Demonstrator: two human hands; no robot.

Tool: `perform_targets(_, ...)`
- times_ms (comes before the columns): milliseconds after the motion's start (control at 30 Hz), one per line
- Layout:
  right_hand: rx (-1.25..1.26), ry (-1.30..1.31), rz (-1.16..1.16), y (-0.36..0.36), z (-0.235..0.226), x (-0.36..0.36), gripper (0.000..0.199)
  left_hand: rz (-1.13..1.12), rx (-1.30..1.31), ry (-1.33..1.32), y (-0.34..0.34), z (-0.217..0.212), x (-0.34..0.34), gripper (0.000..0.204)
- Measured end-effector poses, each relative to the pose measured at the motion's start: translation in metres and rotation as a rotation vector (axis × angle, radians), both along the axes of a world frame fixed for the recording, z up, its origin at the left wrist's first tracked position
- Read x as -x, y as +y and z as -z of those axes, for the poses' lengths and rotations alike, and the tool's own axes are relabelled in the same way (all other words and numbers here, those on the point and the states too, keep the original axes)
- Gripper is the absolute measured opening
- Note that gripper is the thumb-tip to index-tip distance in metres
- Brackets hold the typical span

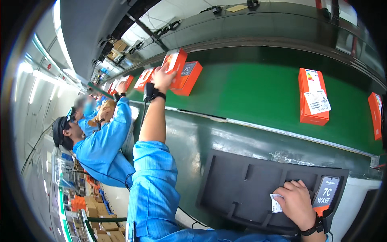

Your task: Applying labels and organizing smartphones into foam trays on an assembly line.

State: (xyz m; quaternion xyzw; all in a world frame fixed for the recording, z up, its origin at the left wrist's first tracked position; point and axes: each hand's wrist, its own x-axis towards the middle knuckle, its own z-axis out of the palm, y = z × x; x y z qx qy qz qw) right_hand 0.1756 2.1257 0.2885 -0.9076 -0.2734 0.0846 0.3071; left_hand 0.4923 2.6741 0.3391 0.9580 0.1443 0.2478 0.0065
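My left hand (163, 77) reaches far out over the green conveyor belt (250, 92) and grips an orange box (174, 61) that stands tilted against another orange box (188, 77) lying flat. My right hand (297, 201) rests near me on a dark moulded tray (242, 185), its fingers closed on a small white paper slip (275, 203). A phone (326, 192) with a lit screen stands in the tray just right of that hand. Both wrists carry black straps.
More orange boxes lie on the belt: one with white labels (313, 97), one at the right edge (375, 115), others at the far left (144, 78). A co-worker in blue (102, 145) works at my left. Cardboard boxes (98, 222) stand below.
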Motion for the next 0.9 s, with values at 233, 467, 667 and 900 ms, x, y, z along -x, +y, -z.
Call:
perform_targets(233,-0.007,0.037,0.003,0.013,0.006,-0.007,0.008,0.179,0.252,0.095,0.020,0.033,-0.020,0.068)
perform_targets(467,0.033,-0.018,0.003,0.032,0.006,-0.007,0.009,0.060,0.043,0.244,-0.022,0.043,-0.015,0.071)
perform_targets(667,0.039,0.003,-0.024,0.049,-0.019,-0.007,0.011,-0.020,0.009,0.276,-0.035,0.057,0.004,0.073)
perform_targets(900,-0.037,-0.050,0.033,0.058,-0.005,-0.002,0.008,0.057,0.227,0.156,-0.032,0.058,0.000,0.065)
